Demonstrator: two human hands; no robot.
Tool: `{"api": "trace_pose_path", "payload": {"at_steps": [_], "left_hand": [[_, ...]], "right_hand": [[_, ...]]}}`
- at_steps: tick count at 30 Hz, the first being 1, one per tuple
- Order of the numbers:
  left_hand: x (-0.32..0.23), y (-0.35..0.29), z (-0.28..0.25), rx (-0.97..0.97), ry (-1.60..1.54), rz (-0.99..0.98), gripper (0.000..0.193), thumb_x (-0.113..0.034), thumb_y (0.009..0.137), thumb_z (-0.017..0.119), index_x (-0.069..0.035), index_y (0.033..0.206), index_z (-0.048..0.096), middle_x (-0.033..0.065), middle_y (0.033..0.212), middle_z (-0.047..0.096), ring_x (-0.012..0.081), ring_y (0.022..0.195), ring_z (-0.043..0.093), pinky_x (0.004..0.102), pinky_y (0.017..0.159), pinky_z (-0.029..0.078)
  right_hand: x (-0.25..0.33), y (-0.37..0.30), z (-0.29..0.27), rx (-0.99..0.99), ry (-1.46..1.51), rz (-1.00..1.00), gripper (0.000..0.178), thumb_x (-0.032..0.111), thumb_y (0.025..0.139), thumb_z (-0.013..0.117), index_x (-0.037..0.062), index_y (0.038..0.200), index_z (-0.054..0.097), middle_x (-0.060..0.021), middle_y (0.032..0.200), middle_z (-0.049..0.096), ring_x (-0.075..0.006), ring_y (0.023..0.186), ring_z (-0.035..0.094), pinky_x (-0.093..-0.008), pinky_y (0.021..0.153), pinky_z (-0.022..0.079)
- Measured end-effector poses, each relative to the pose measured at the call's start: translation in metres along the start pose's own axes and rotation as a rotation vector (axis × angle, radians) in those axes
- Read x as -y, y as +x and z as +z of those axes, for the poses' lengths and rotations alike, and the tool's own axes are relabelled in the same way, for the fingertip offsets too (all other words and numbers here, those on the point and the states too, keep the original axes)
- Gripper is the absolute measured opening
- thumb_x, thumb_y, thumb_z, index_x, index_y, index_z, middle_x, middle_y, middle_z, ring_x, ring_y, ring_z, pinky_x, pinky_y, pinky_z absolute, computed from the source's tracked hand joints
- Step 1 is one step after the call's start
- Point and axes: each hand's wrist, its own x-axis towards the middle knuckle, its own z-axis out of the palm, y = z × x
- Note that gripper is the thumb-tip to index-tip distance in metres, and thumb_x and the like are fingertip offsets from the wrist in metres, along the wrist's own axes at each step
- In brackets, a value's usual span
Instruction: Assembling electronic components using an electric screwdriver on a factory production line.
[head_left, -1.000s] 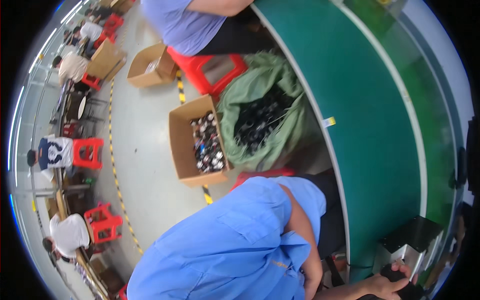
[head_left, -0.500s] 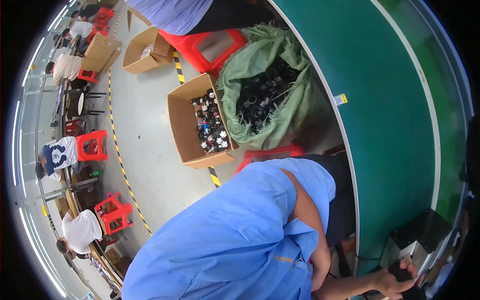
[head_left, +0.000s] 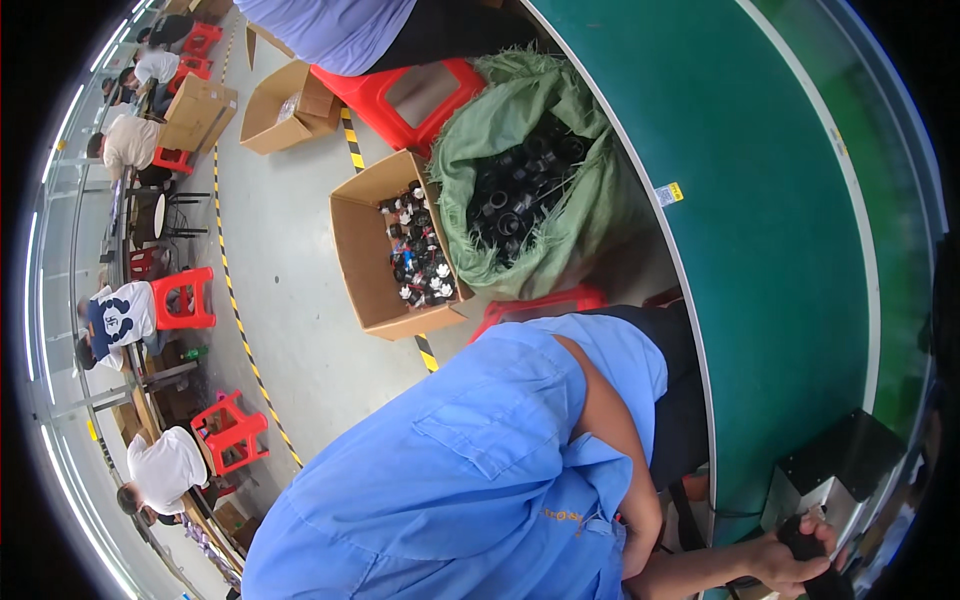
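Note:
At the lower right, my left hand is closed around a black rounded piece whose kind I cannot make out. Another dark piece lies against the fingers at the lower edge. Just beyond it, a sliver of skin seems to belong to my right hand, whose fingers are too cut off to read. The held piece is beside a metal box with a black top, at the edge of the green work surface. A blue shirt covers my torso across the lower middle.
An open cardboard box of small black and white parts stands beside a green woven sack of black parts. Red stools, a second carton and a seated person are beyond. More people work along the left side.
The view has shifted slightly, so the sack and cartons appear a little further left. My left hand keeps its grip on the black piece and has hardly moved.

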Motion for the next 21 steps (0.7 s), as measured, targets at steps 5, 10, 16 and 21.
{"api": "trace_pose_path", "payload": {"at_steps": [5, 10, 16, 21], "left_hand": [[-0.007, -0.005, 0.000, 0.018, 0.039, -0.048, 0.026, -0.017, 0.094, 0.053, 0.005, 0.104, 0.062, 0.0204, 0.105, 0.063, 0.0268, 0.100, 0.059, 0.0401, 0.091, 0.044], [-0.010, -0.005, 0.003, 0.023, 0.074, -0.099, 0.027, -0.018, 0.093, 0.053, 0.005, 0.103, 0.063, 0.0207, 0.105, 0.063, 0.0277, 0.100, 0.059, 0.0404, 0.090, 0.044], [-0.004, 0.006, 0.003, 0.035, 0.116, -0.153, 0.028, -0.018, 0.092, 0.053, 0.005, 0.103, 0.063, 0.0211, 0.105, 0.063, 0.0287, 0.099, 0.059, 0.0407, 0.089, 0.045], [-0.012, 0.000, 0.000, 0.047, 0.148, -0.199, 0.028, -0.018, 0.091, 0.054, 0.006, 0.102, 0.064, 0.0214, 0.104, 0.063, 0.0295, 0.099, 0.059, 0.0410, 0.089, 0.045]], "right_hand": [[-0.015, 0.003, -0.038, 0.168, 0.134, 0.146, 0.043, 0.021, 0.091, 0.052, -0.0096, 0.119, 0.040, -0.0154, 0.080, 0.053, -0.0206, 0.063, 0.047, -0.0314, 0.059, 0.041], [-0.002, -0.001, -0.006, 0.013, 0.060, 0.020, 0.033, 0.032, 0.091, 0.058, -0.0005, 0.085, 0.057, -0.0112, 0.057, 0.055, -0.0180, 0.040, 0.049, -0.0281, 0.034, 0.039], [0.000, -0.001, -0.004, 0.067, 0.091, 0.008, 0.040, 0.032, 0.090, 0.060, -0.0006, 0.109, 0.048, -0.0105, 0.057, 0.053, -0.0171, 0.041, 0.049, -0.0266, 0.032, 0.039], [-0.002, 0.002, -0.007, 0.070, 0.096, 0.005, 0.041, 0.032, 0.091, 0.060, -0.0004, 0.111, 0.046, -0.0106, 0.057, 0.052, -0.0174, 0.041, 0.048, -0.0268, 0.033, 0.039]]}}
